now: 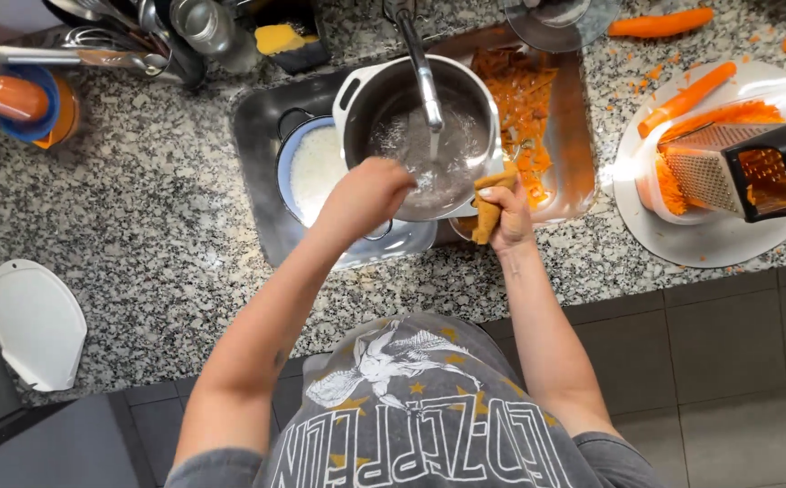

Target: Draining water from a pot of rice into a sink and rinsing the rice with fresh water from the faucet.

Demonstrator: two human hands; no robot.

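A steel pot (465, 90) stands in the sink (257, 136) under the tap (418, 63), and water runs into it. My left hand (363, 201) grips the pot's near rim. My right hand (508, 217) is closed on a folded brown sponge (487, 210) just beside the pot's right side. A second pot (313, 167), full of white foamy water, sits to the left of the first one in the sink.
Orange carrot peelings (521, 99) lie in the sink's right part. A white board (727, 235) at the right carries a box grater (745, 170), grated carrot and a peeled carrot (687, 97). Utensils (131, 36) stand at the back left, and a white lid (36, 323) lies on the granite counter (140, 208).
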